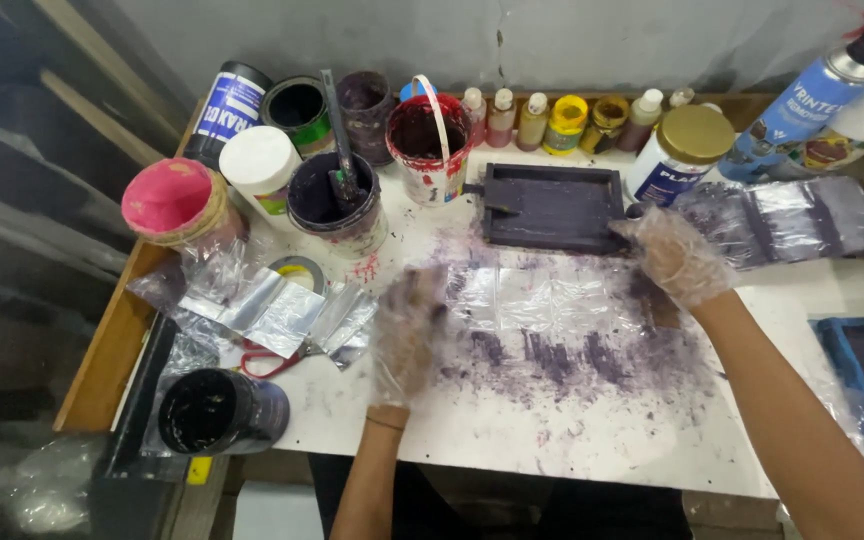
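Note:
Both my hands wear thin clear plastic gloves stained purple. My left hand [407, 335] lies flat, fingers spread, on the left end of a clear plastic sheet [542, 300] spread on the white, purple-smeared table [552, 430]. My right hand [674, 255] rests at the sheet's right end, its fingers touching the right corner of a dark purple rectangular tray [552, 207]. Neither hand grips anything that I can see.
Paint tubs and jars crowd the back left: a pink-lidded tub [167, 200], a purple pot with a stick [337, 200], a red-stained bucket [427, 145]. Small bottles [552, 120] line the wall. Scissors and foil [272, 330] lie left, a spray can [812, 95] stands right.

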